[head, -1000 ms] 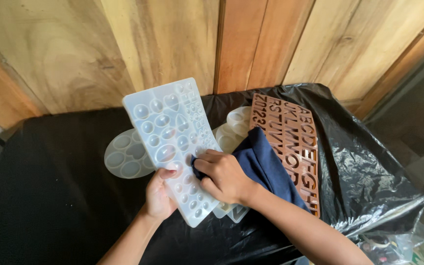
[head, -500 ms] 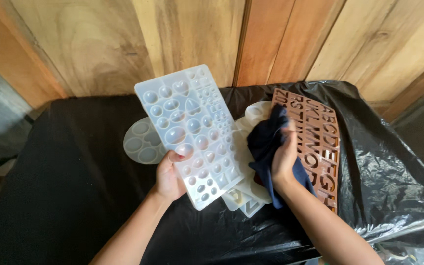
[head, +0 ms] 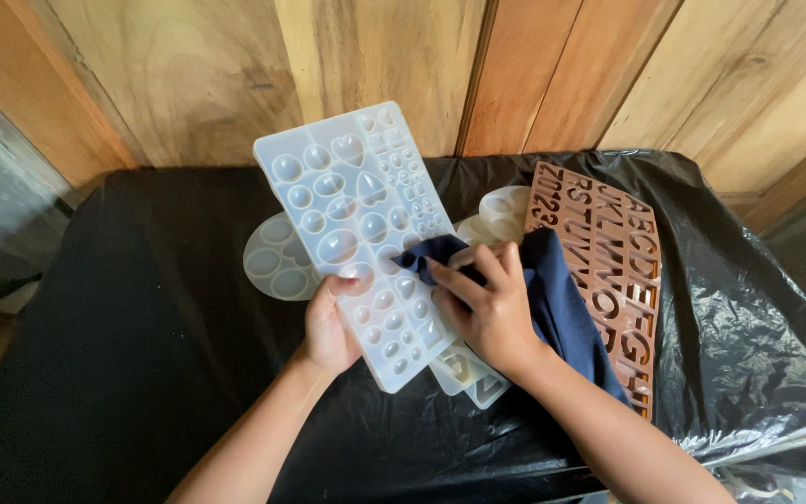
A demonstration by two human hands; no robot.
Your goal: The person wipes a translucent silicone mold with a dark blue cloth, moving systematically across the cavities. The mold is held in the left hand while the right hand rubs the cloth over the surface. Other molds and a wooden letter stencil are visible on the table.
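Observation:
A large translucent white silicone mould (head: 352,201) with heart, oval and gem cavities is tilted up off the table. My left hand (head: 331,327) grips its lower left edge, thumb on top. My right hand (head: 485,303) presses a dark blue cloth (head: 562,299) against the mould's lower right part. The cloth trails down over my right forearm.
A brown letter-and-number mould (head: 622,271) lies to the right on the black plastic sheet (head: 142,345) covering the table. A round white mould (head: 272,261) lies behind the big one, and smaller white moulds (head: 468,373) sit under it. A wooden plank wall stands behind.
My right hand has come back left with the cloth, from beside the brown mould onto the white mould's lower part. The left hand still holds the mould tilted.

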